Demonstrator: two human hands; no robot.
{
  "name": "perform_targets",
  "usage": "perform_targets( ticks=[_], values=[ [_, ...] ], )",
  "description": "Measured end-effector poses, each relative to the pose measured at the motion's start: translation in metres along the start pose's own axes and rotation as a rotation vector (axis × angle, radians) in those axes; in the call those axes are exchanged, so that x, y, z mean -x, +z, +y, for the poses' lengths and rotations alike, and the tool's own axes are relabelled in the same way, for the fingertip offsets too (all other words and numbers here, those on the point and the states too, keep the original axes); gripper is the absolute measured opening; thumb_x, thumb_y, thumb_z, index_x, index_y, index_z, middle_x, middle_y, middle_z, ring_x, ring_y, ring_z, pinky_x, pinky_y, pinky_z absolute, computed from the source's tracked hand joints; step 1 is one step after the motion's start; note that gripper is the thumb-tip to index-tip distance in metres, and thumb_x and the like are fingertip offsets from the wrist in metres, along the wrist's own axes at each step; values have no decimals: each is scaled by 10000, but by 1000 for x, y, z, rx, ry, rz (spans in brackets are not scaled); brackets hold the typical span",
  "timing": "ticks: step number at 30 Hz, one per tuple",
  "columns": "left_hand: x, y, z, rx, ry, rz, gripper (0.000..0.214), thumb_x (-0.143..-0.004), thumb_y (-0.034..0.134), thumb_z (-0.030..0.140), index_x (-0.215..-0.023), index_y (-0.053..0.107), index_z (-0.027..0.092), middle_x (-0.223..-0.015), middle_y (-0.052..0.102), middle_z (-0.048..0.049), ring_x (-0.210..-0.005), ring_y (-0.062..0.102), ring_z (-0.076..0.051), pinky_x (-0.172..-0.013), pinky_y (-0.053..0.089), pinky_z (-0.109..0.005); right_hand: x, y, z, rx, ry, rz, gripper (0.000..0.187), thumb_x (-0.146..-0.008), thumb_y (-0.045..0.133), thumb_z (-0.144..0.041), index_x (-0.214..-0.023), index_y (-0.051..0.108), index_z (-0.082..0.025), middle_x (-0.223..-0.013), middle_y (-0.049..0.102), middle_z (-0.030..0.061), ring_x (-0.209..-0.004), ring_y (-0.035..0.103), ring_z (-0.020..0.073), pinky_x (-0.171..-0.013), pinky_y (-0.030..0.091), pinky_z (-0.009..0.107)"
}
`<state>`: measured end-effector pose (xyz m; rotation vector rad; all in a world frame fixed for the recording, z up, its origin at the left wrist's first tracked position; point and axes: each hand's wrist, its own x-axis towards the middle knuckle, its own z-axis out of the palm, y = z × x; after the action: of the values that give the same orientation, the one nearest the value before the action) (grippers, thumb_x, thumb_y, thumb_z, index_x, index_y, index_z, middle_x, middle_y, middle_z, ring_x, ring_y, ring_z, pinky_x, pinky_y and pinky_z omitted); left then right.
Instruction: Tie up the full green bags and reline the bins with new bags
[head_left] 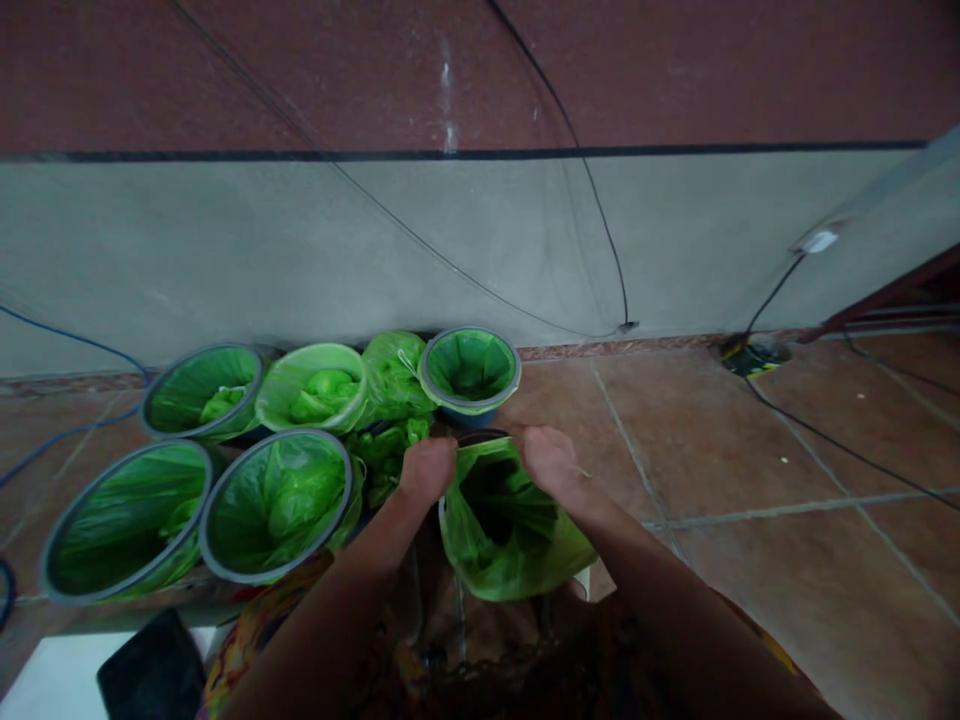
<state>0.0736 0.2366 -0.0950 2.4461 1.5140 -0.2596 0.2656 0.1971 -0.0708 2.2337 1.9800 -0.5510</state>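
Observation:
A green plastic bag [517, 560] hangs with its mouth held wide in front of me, its inside dark. My left hand [427, 468] is closed on the far left part of the bag's edge. On the far right part, my right hand [549, 460] grips the same edge. A dark bucket rim [484, 436] shows between my hands, just beyond the bag; how far the bag goes around that bucket is hidden. Just behind stands a blue bucket [469, 415] with a grey rim and a green liner.
Several lined buckets stand to the left, among them a near grey-rimmed one [277, 578] and a pale green one [311, 352]. A tied green bag [397, 375] leans by the wall. Black cables cross the tiled floor [720, 450] at right, near a black container [756, 354].

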Motion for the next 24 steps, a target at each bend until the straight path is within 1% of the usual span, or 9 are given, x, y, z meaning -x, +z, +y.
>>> perform_targets(
  ticks=[4,8,13,15,17,19,21,23,24],
  values=[
    [0,-2,-11,-30,-77,-38,295,-884,410,162,-962,694,148,-954,717,-134,-969,679,-249,-845,507,-339,-4,-2,9,54,52,59,342,-942,418,-206,-998,739,-103,-977,730,202,-936,690,284,-774,496,330],
    [1,-5,-22,-45,-126,-114,313,-823,432,86,-1002,687,116,-1044,703,-162,-1050,659,-266,-885,502,-344,-8,-2,14,82,103,52,329,-922,424,-181,-988,737,-102,-987,730,192,-946,693,287,-771,508,329],
    [3,-11,-36,-70,-171,-332,338,-785,512,123,-1078,675,87,-1081,691,-220,-1066,658,-325,-828,530,-385,-8,-3,15,13,131,63,338,-941,426,-263,-1030,726,-136,-969,733,174,-953,694,274,-789,508,321],
    [4,-15,-41,-56,-152,-452,319,-727,618,169,-1031,696,112,-1044,712,-193,-1011,679,-319,-806,537,-370,-7,-2,14,-32,103,81,329,-938,431,-259,-1082,706,-148,-987,734,159,-975,689,261,-820,498,310],
    [5,-18,-45,-10,-91,-539,386,-653,725,251,-1024,704,145,-1051,722,-153,-996,682,-313,-823,536,-362,-7,0,13,-92,59,86,324,-931,450,-258,-1145,676,-166,-1016,734,138,-987,686,244,-831,490,289],
    [4,-18,-45,57,-41,-481,604,-617,778,360,-1174,651,163,-1187,681,-150,-1102,639,-320,-906,510,-372,-8,4,10,-175,2,79,342,-927,475,-262,-1221,633,-191,-1056,731,116,-1000,682,223,-838,484,265],
    [1,-15,-41,114,-13,-264,809,-644,764,452,-1359,513,168,-1383,550,-168,-1273,518,-327,-1018,441,-400,-10,10,6,-255,-51,72,381,-923,492,-250,-1289,585,-200,-1119,718,104,-1035,672,208,-866,475,254],
    [-4,-10,-32,162,38,-71,840,-703,718,496,-1426,432,179,-1477,448,-163,-1357,422,-311,-1078,382,-418,-13,16,3,-311,-90,71,437,-913,503,-211,-1349,532,-185,-1189,693,108,-1097,647,205,-916,459,258],
    [-8,-7,-26,185,79,-12,776,-740,689,493,-1414,448,192,-1472,456,-148,-1353,426,-294,-1080,377,-413,-14,20,2,-327,-100,71,466,-905,509,-192,-1371,507,-175,-1208,684,113,-1121,637,206,-935,453,262]
  ],
)
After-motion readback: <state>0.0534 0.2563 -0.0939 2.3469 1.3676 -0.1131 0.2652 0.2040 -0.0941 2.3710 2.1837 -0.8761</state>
